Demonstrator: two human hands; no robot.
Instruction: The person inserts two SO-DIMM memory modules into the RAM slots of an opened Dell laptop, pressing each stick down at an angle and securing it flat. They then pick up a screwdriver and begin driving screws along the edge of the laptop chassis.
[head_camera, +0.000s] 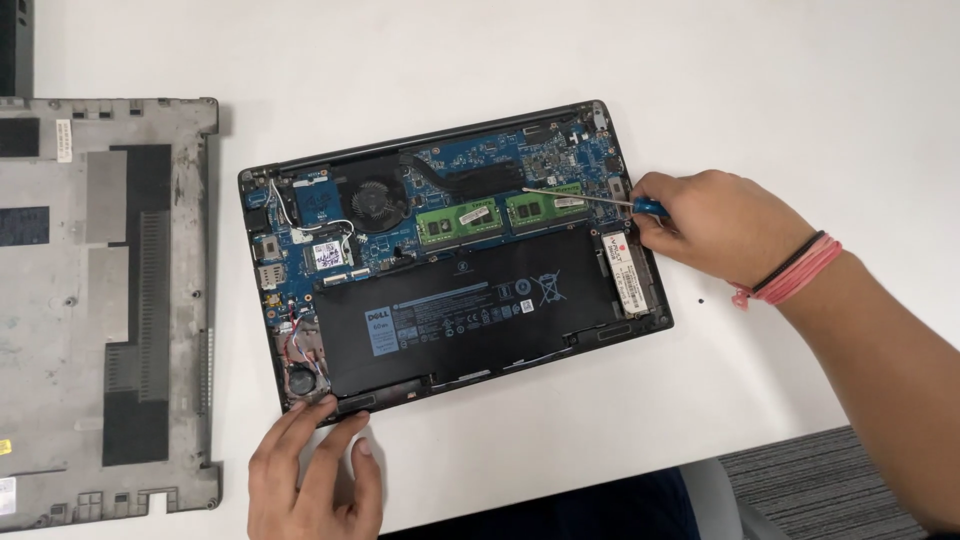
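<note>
Nearest the camera, the left hand (312, 470) lies flat on the white surface (800, 90), fingers released and spread, their tips pressing the near edge of the opened black laptop base (460, 320) by its near-left corner. It grips nothing; it just pins the chassis down.

Move up and there is the wide black rectangular battery pack (455, 320) filling the near half of the base, with a small round speaker and a bundle of thin wires at its left end.

Over on the right, the right hand (715, 225), with red and black bands at the wrist, is clenched round the blue handle of a slim screwdriver (585, 197). The shaft's long axis runs nearly level across the picture, tilted slightly, the tip pointing left towards the green memory modules (500, 215), handle out past the laptop's right edge. The tip sits just over the right-hand module; whether it touches, I cannot tell.

To my eye, doing this well means keeping the tip squarely seated, pushing along the shaft, and keeping that left hand firm so the base cannot skid. That low angle looks risky near exposed boards.

Further back, the round black fan (375, 198) and copper-dark heat pipe. A tiny dark screw (702, 299) lies loose beside the right wrist. Far left, the removed grey bottom cover (105, 300) rests inner face up, well apart.
</note>
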